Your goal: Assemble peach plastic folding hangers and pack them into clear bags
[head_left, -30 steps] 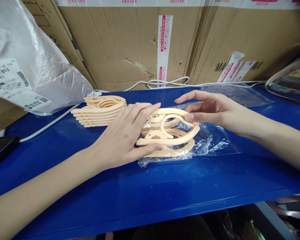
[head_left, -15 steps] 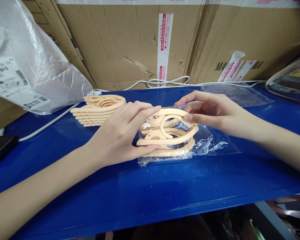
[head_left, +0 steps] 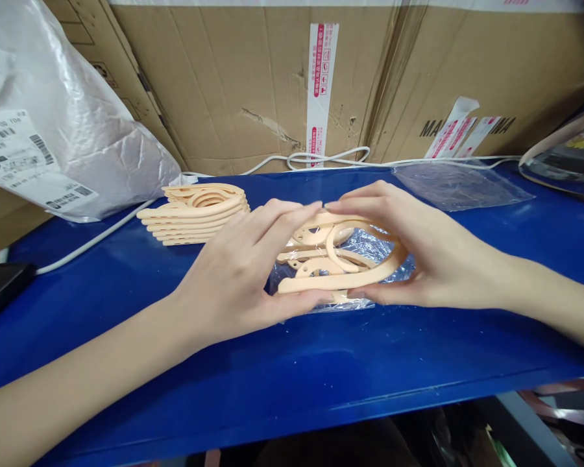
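Note:
A stack of peach plastic folding hangers (head_left: 338, 259) lies partly inside a clear plastic bag (head_left: 370, 245) on the blue table (head_left: 282, 376). My left hand (head_left: 238, 272) grips the stack's left end, thumb below and fingers on top. My right hand (head_left: 418, 253) wraps round the right end, bag and all. The fingertips of both hands nearly meet over the top hanger. A second stack of the same hangers (head_left: 194, 213) sits loose at the back left.
Big cardboard boxes (head_left: 272, 84) wall off the back. A white plastic mailer bag (head_left: 53, 123) leans at the left, a white cable (head_left: 97, 239) runs along the back, an empty clear bag (head_left: 460, 185) lies at right, and a dark object (head_left: 0, 288) sits at the left edge.
My right hand has moved from hovering open over the hangers to closing round the stack's right end. The left hand kept its grip, and the bag is bunched under the right palm.

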`<state>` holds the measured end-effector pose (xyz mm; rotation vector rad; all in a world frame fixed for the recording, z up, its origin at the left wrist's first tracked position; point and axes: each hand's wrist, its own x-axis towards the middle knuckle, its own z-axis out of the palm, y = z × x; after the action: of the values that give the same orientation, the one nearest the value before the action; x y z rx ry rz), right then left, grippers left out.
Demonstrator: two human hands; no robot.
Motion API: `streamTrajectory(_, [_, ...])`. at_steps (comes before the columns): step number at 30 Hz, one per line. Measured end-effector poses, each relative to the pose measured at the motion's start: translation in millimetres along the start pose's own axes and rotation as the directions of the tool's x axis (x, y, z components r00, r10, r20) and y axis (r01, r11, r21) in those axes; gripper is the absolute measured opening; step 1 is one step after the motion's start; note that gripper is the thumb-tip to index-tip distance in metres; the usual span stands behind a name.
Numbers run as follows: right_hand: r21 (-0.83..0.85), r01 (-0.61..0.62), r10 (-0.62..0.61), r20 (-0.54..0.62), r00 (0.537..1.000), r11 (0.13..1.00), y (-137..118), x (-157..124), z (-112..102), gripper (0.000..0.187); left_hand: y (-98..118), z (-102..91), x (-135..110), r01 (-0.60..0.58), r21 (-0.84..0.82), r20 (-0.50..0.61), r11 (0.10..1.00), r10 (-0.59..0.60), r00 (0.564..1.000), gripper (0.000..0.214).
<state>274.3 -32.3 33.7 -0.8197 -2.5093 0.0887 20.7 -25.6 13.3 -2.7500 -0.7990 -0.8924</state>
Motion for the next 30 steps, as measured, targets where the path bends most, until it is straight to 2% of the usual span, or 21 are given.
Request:
streamTrajectory(3, [0.093,-0.136,0.134,0.033,0.990,0.986,23.0,-2.1,-23.3,0.078,-9.7,-4.2,0.9,0.075,-0.096,0.159,0.993,-0.059,0.985,0.087])
streamTrajectory(5, [0.147,-0.224,0.212,0.089,0.973,0.964,48.3,-7.7,-48.7,0.084,-18.3,-8.0,1.1,0.117,-0.158,0.271,0.980,-0.071,0.960,0.083])
streamTrajectory(7, [0.147,-0.338,0.304,0.211,0.929,0.930,76.5,-17.4,-76.8,0.093,-24.7,-10.6,0.5,0.147,-0.209,0.359,0.967,-0.064,0.931,0.076])
streamTrajectory(10, [0.101,-0.523,0.475,0.301,0.827,0.847,111.2,-35.4,-109.6,0.094,-26.4,-10.1,-1.5,0.159,-0.249,0.424,0.955,-0.040,0.905,0.072])
streamTrajectory(13, [0.072,-0.630,0.556,0.400,0.729,0.773,125.2,-46.0,-118.3,0.094,-22.5,-5.9,-3.2,0.162,-0.255,0.447,0.953,-0.033,0.894,0.067])
streamTrajectory(15, [0.107,-0.676,0.572,0.448,0.687,0.729,121.9,-45.1,-111.4,0.090,-20.6,-3.4,-3.2,0.173,-0.255,0.458,0.951,-0.039,0.888,0.066])
streamTrajectory(17, [0.133,-0.695,0.561,0.493,0.665,0.707,111.3,-39.2,-99.7,0.086,-20.5,-1.9,-2.6,0.178,-0.259,0.475,0.949,-0.036,0.879,0.067])
streamTrajectory(18, [0.145,-0.693,0.543,0.516,0.662,0.706,104.7,-35.5,-93.6,0.085,-20.9,-1.6,-2.2,0.178,-0.257,0.482,0.950,-0.033,0.875,0.067])
streamTrajectory(23, [0.245,-0.524,0.363,0.488,0.794,0.816,78.6,-21.3,-70.3,0.078,-22.7,0.4,-1.8,0.144,-0.207,0.485,0.968,-0.026,0.874,0.068])
streamTrajectory(27, [0.348,-0.463,0.237,0.529,0.815,0.815,73.9,-17.4,-54.0,0.076,-22.7,3.1,-2.0,0.139,-0.171,0.482,0.975,-0.041,0.875,0.069])
streamTrajectory(30, [0.362,-0.389,0.173,0.505,0.846,0.847,75.2,-15.5,-43.2,0.080,-23.7,4.2,-2.3,0.140,-0.170,0.476,0.975,-0.043,0.878,0.069])
